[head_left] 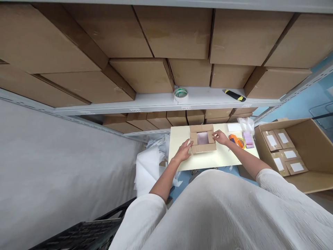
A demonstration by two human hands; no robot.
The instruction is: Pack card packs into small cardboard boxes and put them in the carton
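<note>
A small open cardboard box [203, 148] lies on a pale yellow table [208, 160], its four flaps spread outward and a pale pinkish item inside. My left hand [185, 150] rests at the box's left flap, fingers stretched out and touching the cardboard. My right hand [221, 137] is at the right flap, fingers curled onto its edge.
An orange tape dispenser [235, 140] and a pink object [248, 139] lie right of the box. A large carton [312, 149] with several labelled small boxes stands at right. Shelves hold big cartons, a tape roll [180, 93] and a utility knife [234, 95]. White wrapping sheets [148, 170] lie at left.
</note>
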